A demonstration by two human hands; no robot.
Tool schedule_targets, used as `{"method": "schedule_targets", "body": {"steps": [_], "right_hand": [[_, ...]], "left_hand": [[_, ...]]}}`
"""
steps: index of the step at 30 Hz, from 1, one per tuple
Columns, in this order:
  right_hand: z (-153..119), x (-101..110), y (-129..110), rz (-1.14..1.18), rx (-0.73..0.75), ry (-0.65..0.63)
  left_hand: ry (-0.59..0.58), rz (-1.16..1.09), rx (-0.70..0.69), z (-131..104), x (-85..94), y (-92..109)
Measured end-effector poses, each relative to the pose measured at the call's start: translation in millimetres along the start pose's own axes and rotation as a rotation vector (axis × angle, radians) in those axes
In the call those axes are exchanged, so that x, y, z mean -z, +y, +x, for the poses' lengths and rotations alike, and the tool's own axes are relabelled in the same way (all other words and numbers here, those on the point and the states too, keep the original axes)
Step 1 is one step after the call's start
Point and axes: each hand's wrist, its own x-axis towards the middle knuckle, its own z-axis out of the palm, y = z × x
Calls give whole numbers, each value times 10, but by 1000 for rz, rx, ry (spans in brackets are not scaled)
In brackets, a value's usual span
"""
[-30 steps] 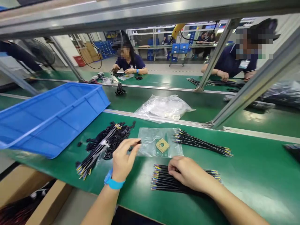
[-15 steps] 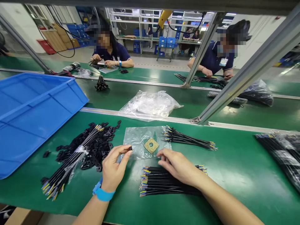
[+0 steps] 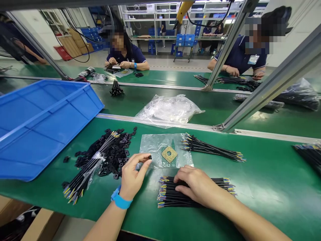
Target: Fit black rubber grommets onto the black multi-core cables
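Between the thumb and index finger of my left hand (image 3: pixel 134 172) is a small black piece (image 3: pixel 150 157). My right hand (image 3: pixel 194 184) rests over a row of black cables (image 3: pixel 170 193) with coloured wire ends, its fingers curled onto them; whether it grips one is hidden. Behind the hands, a tan square block with a round hole (image 3: pixel 169 154) lies on a flat clear bag (image 3: pixel 152 144). A smaller cable bundle (image 3: pixel 213 149) with black pieces at its left end lies right of the bag. Left of my left hand, a tied cable bundle (image 3: pixel 87 167) lies across a pile of black pieces (image 3: pixel 112 160).
A large blue bin (image 3: pixel 50 124) stands at the left. Crumpled clear plastic (image 3: pixel 170 108) lies beyond the metal rail. A slanted metal post (image 3: pixel 271 83) rises at the right, near more cables (image 3: pixel 309 155). Two people work across the bench.
My right hand has moved down from near the bag's edge onto the row of cables. My left hand still holds the black piece. The view has shifted, so things appear further right.
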Motion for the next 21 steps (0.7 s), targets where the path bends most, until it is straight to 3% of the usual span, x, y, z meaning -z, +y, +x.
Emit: {"method": "schedule_targets", "body": {"steps": [7, 16, 21], "right_hand": [[13, -149, -26, -198, -13, -7], [30, -19, -21, -50, -98, -47], [22, -38, -11, -57, -52, -43]], "left_hand": [[-51, 17, -18, 8, -18, 39], [-62, 23, 2, 20, -13, 25], [-59, 35, 4, 27, -10, 39]]}}
